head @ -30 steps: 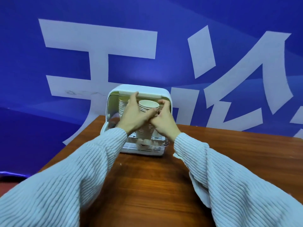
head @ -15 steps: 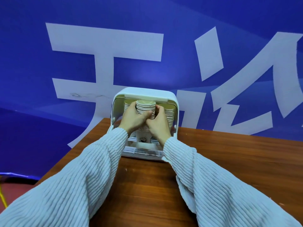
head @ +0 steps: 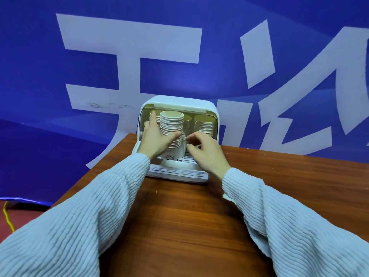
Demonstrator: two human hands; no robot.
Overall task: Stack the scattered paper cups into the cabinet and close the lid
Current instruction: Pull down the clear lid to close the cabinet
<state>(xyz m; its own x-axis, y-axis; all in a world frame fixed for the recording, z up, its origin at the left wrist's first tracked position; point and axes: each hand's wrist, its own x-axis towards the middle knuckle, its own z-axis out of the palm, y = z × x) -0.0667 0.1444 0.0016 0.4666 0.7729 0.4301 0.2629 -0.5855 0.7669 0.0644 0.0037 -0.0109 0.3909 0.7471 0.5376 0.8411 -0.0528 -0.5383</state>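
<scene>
Left hand point(head: 154, 139) was wrapped around a tall cup stack point(head: 172, 129), thumb across the front and fingers up the far side, holding it upright in the front left of the cabinet point(head: 179, 102). Right hand point(head: 207, 151) wasn't holding anything, fingers loosely curled just beside the stack, not touching it as far as I could tell.

So where things stood: I'd say most of the work was done. Two more stacks were already in there, one at the right point(head: 203, 123) and a shorter one point(head: 186, 124) behind the held stack, maybe more hidden by the hand. Couldn't see a single loose cup on the table point(head: 179, 216), so the scattered ones looked all gathered up. The held stack's bottom seemed to sit on the slatted tray point(head: 177, 173) or very near it, hard to say with the wrist in the way.

What was left, my guess: let go of that stack once it stood steady, pull both hands out, then bring the lid down. The lid point(head: 179, 108) was rolled up at the top of the opening, so the front was wide open. That tall stack looked a bit wobbly to me, could tip if released carelessly.
</scene>
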